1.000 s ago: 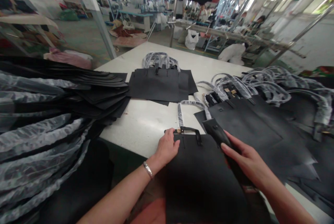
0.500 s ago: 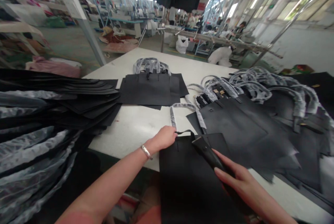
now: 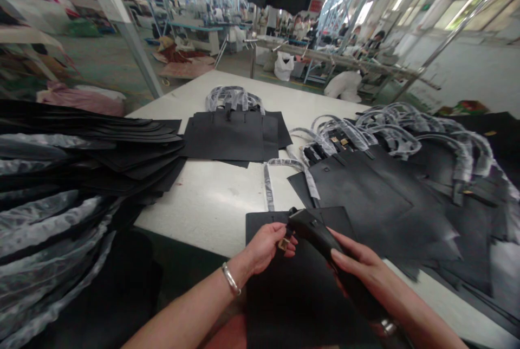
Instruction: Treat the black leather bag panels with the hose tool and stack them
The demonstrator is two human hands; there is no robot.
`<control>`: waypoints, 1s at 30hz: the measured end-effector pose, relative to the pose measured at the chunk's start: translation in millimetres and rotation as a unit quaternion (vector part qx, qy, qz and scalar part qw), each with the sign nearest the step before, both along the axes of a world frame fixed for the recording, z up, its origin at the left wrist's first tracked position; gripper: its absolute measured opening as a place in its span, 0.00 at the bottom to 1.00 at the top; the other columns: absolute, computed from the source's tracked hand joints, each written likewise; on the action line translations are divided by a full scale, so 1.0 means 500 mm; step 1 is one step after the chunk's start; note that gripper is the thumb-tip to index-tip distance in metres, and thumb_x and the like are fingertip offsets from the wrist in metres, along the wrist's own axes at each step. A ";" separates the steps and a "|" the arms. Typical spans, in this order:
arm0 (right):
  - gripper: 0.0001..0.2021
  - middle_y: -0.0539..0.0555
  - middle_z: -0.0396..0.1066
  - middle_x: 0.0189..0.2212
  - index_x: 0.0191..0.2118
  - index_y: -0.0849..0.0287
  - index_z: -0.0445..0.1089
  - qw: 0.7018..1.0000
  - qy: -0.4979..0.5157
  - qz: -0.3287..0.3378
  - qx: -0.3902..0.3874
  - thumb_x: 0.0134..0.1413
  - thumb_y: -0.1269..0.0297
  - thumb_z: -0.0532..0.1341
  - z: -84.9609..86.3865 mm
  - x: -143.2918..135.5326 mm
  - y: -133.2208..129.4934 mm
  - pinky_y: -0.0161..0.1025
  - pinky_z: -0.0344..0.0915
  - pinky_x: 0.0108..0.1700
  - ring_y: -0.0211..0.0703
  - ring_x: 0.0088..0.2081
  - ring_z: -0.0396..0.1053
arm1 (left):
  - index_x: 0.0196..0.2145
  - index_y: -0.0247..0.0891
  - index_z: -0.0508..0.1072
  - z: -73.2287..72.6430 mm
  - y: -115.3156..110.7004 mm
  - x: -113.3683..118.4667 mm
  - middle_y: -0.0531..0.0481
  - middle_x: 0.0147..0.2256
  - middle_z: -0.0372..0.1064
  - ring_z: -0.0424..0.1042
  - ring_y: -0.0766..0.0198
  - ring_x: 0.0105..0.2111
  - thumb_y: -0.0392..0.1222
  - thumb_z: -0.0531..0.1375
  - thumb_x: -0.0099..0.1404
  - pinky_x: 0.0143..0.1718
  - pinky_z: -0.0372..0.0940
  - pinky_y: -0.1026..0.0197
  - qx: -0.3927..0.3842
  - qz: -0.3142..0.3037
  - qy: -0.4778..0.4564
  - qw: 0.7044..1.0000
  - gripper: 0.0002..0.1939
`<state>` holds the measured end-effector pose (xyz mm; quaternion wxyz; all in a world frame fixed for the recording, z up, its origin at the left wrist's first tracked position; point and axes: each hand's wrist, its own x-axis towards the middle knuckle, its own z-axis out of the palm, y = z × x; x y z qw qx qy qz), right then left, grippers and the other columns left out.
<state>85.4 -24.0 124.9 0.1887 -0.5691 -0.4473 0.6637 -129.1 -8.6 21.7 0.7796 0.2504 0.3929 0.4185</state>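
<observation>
A flat black bag panel (image 3: pixel 284 289) with a plastic-wrapped handle (image 3: pixel 267 189) lies before me, overhanging the table's near edge. Over its upper part, my left hand (image 3: pixel 266 246) pinches a short black strap (image 3: pixel 289 232) with a gold-coloured metal fitting (image 3: pixel 283 243) by the fingers. My right hand (image 3: pixel 357 259) is wrapped round a black handheld tool (image 3: pixel 314 230), thick-bodied, with a silver band low on its grip. Its head is at the strap, close to my left fingertips; whether they touch I cannot tell. The exact kind of tool does not show.
The white table (image 3: pixel 203 197) carries a small stack of black bag panels (image 3: pixel 227 137) at the back. A large pile of panels (image 3: pixel 377 192) with wrapped handles lies right, another stack (image 3: pixel 134 159) left. A metal post (image 3: pixel 125 34) rises behind; people work at far tables.
My left hand has moved right and down, turning so that the strap's gold-coloured fitting shows. The tool's head has shifted slightly left toward it, still in my right hand.
</observation>
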 end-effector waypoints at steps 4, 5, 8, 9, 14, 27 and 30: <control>0.42 0.45 0.66 0.22 0.67 0.56 0.53 1.000 0.003 0.014 -0.027 0.49 0.48 0.66 -0.004 0.004 -0.007 0.31 0.61 0.22 0.34 0.20 0.63 | 0.35 0.30 0.72 0.000 -0.002 0.006 0.46 0.30 0.69 0.67 0.68 0.24 0.41 0.61 0.62 0.29 0.65 0.62 -0.037 0.043 -0.047 0.997 0.09; 0.41 0.45 0.66 0.22 0.67 0.56 0.54 0.999 0.003 0.021 -0.033 0.49 0.48 0.66 -0.005 0.004 -0.009 0.31 0.61 0.23 0.34 0.20 0.63 | 0.34 0.29 0.72 0.000 -0.003 0.010 0.46 0.29 0.68 0.66 0.68 0.24 0.39 0.60 0.61 0.28 0.63 0.63 -0.047 0.042 -0.057 0.996 0.08; 0.41 0.45 0.66 0.22 0.67 0.55 0.54 1.000 -0.013 -0.009 -0.006 0.49 0.47 0.65 -0.006 0.000 -0.009 0.33 0.62 0.23 0.36 0.21 0.64 | 0.32 0.27 0.74 0.002 -0.006 0.023 0.45 0.28 0.67 0.65 0.68 0.24 0.37 0.61 0.59 0.26 0.61 0.64 -0.085 0.039 -0.095 0.991 0.08; 0.42 0.45 0.66 0.21 0.67 0.55 0.54 0.999 -0.022 -0.024 0.009 0.49 0.47 0.65 -0.004 0.000 -0.006 0.33 0.62 0.23 0.36 0.21 0.64 | 0.33 0.27 0.74 0.003 -0.008 0.027 0.45 0.28 0.67 0.64 0.69 0.24 0.36 0.61 0.58 0.27 0.61 0.64 -0.092 0.041 -0.109 0.989 0.08; 0.42 0.46 0.68 0.20 0.67 0.54 0.55 0.998 -0.060 -0.016 0.015 0.48 0.47 0.65 0.015 0.014 -0.010 0.32 0.61 0.22 0.37 0.21 0.64 | 0.34 0.29 0.75 0.004 -0.024 0.041 0.49 0.28 0.69 0.64 0.71 0.25 0.32 0.67 0.49 0.28 0.59 0.67 0.004 0.077 -0.020 0.997 0.12; 0.39 0.46 0.71 0.21 0.67 0.57 0.54 0.997 -0.061 0.014 0.047 0.53 0.48 0.62 -0.034 -0.006 -0.015 0.33 0.63 0.23 0.39 0.21 0.66 | 0.33 0.35 0.76 -0.043 -0.018 0.031 0.47 0.33 0.72 0.70 0.58 0.34 0.32 0.64 0.53 0.37 0.64 0.58 0.195 0.044 0.359 0.912 0.08; 0.38 0.54 0.79 0.39 0.64 0.57 0.60 0.986 -0.113 -0.023 0.123 0.49 0.46 0.64 -0.031 0.006 0.005 0.36 0.71 0.34 0.48 0.36 0.75 | 0.39 0.39 0.73 -0.024 0.008 0.004 0.43 0.47 0.67 0.65 0.50 0.49 0.32 0.63 0.56 0.52 0.59 0.49 0.291 0.054 0.512 0.806 0.11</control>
